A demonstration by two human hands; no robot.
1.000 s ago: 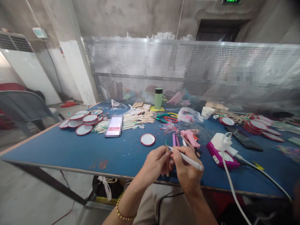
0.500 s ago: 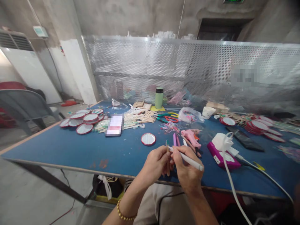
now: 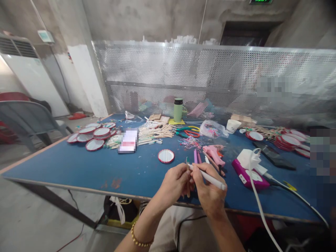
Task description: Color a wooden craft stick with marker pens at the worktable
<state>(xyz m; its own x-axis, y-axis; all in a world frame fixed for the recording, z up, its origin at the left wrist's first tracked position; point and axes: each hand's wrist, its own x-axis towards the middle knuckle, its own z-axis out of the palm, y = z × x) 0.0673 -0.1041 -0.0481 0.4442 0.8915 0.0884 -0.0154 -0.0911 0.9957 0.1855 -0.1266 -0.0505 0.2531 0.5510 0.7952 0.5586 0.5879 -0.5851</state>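
My left hand (image 3: 175, 182) is closed round a thin wooden craft stick (image 3: 188, 164) held upright near the table's front edge; the stick's top end is green. My right hand (image 3: 209, 194) grips a white marker pen (image 3: 210, 178) with its tip touching the stick's upper part. Both hands meet above the blue table (image 3: 86, 164). A beaded bracelet sits on my left wrist.
A red-rimmed round lid (image 3: 166, 156) lies just beyond my hands. A pink glue gun (image 3: 214, 153), a purple device (image 3: 248, 172) with a white charger and cable, scissors (image 3: 187, 132), a green bottle (image 3: 177, 110), piles of sticks (image 3: 153, 134) and more lids (image 3: 91, 134) fill the table. A perforated metal screen stands behind.
The stick has slid down in my left hand, so less of it shows below the fingers. Both hands stay in place.
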